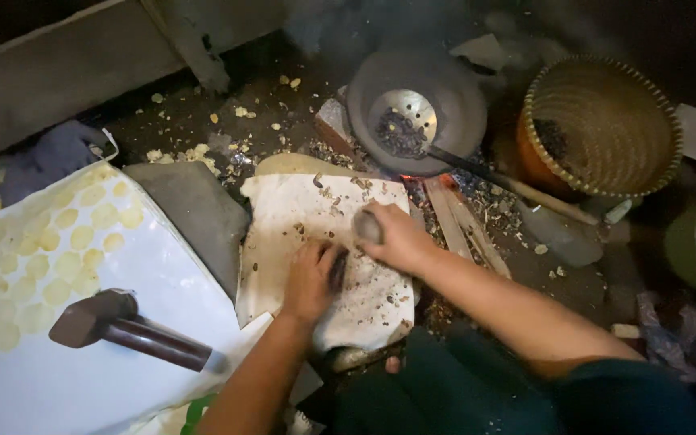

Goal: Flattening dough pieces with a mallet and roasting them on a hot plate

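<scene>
A right hand (396,235) grips a dark roller (366,226) over a white slab (300,242), left hand's (309,280) fingers curled alongside; embers (424,179) at one o'clock could scorch a straying knuckle.

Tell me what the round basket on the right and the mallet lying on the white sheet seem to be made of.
The round tan basket looks like woven plant fibre, matte: fine coiled rows and a stitched rim show. The dark brown mallet appears to be wood, smooth and slightly glossy, with a blocky head and round handle; dim light leaves that open.
</scene>
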